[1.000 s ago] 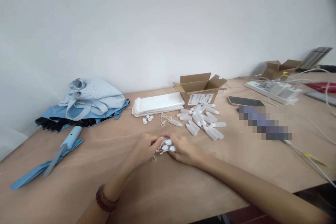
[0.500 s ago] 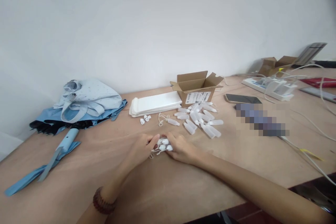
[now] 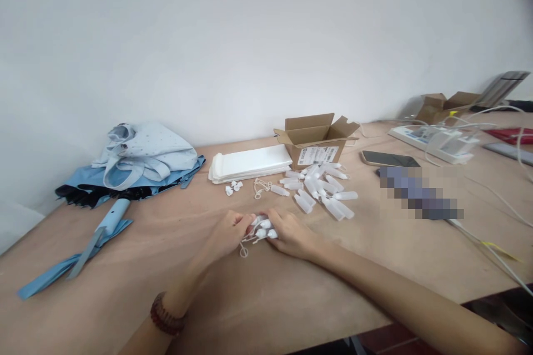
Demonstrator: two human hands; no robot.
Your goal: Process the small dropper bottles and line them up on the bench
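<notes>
Several small translucent plastic bottles with white caps point(image 3: 265, 225) are bunched between my two hands, their capped ends toward me. My left hand point(image 3: 233, 231) grips the bunch from the left, thumb on top. From the other side, my right hand point(image 3: 289, 233) is closed around it with bent fingers. Thin white cords with a loop point(image 3: 244, 252) hang from the bunch below my left fingers. The bottle bodies are mostly hidden. Just beyond lie a heap of similar bottles point(image 3: 316, 186), a single bottle with cord loops point(image 3: 279, 191) and several loose white caps point(image 3: 234, 187).
An open cardboard box point(image 3: 318, 147) and a stack of white packets point(image 3: 250, 163) stand near the wall. A blue umbrella point(image 3: 114, 216) and pale cloth bag point(image 3: 150, 150) lie left. On the right are a phone point(image 3: 390, 159), a power strip point(image 3: 435, 144) and cables.
The whole view has shifted slightly, so things appear a little further right. My hands stay around the bunch of bottles, and a bit more of the white cords shows below it.
</notes>
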